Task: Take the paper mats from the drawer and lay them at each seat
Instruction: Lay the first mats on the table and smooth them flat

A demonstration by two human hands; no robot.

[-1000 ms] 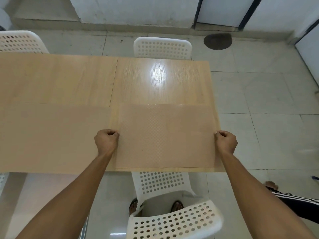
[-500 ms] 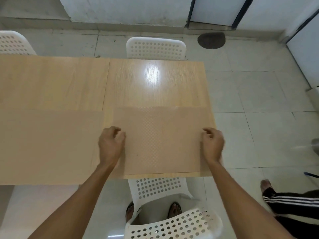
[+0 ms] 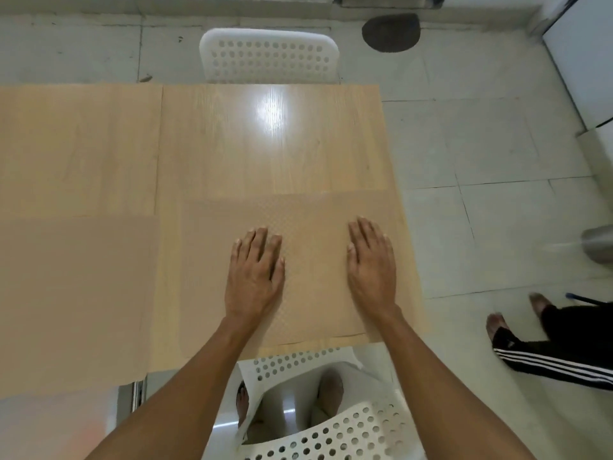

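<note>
A tan paper mat (image 3: 311, 227) with a fine dotted pattern lies flat on the near right part of the wooden table (image 3: 265, 144), in front of the white chair below me. My left hand (image 3: 253, 277) rests palm down on its middle, fingers spread. My right hand (image 3: 371, 263) lies flat on the mat's right half, fingers straight. Neither hand grips anything. A second paper mat (image 3: 73, 293) covers the table's near left part, apart from my hands.
A white perforated chair (image 3: 268, 58) stands at the far side of the table; another (image 3: 331, 426) sits just under me. A person's legs in black striped trousers (image 3: 557, 346) stand on the tiled floor at the right. A grey bin (image 3: 598, 244) is at the right edge.
Both hands let go of the mat's side edges, moved inward and opened flat on top of the mat. The view has shifted left and down.
</note>
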